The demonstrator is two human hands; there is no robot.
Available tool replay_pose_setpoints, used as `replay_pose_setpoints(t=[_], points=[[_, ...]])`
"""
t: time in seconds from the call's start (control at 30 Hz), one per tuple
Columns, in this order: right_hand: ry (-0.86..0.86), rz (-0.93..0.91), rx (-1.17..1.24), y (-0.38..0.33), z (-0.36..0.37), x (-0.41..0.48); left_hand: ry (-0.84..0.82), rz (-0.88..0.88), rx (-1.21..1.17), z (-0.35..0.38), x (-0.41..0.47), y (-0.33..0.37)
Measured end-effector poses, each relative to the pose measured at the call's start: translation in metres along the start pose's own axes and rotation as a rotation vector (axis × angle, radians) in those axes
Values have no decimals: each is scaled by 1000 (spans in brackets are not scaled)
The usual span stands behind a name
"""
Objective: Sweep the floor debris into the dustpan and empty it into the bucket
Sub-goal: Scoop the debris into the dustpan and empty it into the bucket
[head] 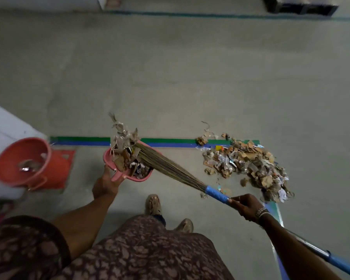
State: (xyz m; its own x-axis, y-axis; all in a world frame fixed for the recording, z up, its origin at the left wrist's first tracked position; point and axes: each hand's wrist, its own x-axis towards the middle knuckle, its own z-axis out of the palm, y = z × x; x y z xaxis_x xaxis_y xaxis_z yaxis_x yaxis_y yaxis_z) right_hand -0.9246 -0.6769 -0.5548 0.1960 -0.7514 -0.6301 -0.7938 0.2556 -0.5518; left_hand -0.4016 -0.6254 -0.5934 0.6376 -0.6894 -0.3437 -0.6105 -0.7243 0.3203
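Centre frame: left hand (106,183) curling fingers round pink plastic dustpan (109,156); right hand (246,205) wrapping fingers round blue grip of straw broom (170,168). Orange bucket (55,166) standing at left; smooth grey concrete floor (170,87).

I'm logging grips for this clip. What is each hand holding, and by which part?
The left hand holds the pink dustpan by its handle. The right hand grips the broom on its blue handle, near the bristles.
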Motion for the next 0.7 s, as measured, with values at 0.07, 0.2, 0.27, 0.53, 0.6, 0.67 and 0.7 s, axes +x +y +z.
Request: replay_pose_setpoints(t=[0.07, 0.2, 0.27, 0.53, 0.6, 0.67, 0.7], points=[[-40, -37, -33, -19, 7, 11, 27, -64, -13, -9, -7, -29], [-102, -126, -97, -58, 25, 34, 64, -178, -68, -27, -16, -82], [-135, -169, -126, -82, 36, 42, 74, -227, -95, -36, -18, -111], [-208, -217, -258, -186, 102, 67, 151, -331, -170, -75, -8, -222], [-232, -198, -273, -205, 117, 69, 150, -346, -191, -80, -1, -245], [-253, -176, -298, -235, 141, 72, 146, -380, -218, -89, 9, -275], [-259, -171, -306, -251, 153, 73, 145, -388, -229, -93, 16, -290]])
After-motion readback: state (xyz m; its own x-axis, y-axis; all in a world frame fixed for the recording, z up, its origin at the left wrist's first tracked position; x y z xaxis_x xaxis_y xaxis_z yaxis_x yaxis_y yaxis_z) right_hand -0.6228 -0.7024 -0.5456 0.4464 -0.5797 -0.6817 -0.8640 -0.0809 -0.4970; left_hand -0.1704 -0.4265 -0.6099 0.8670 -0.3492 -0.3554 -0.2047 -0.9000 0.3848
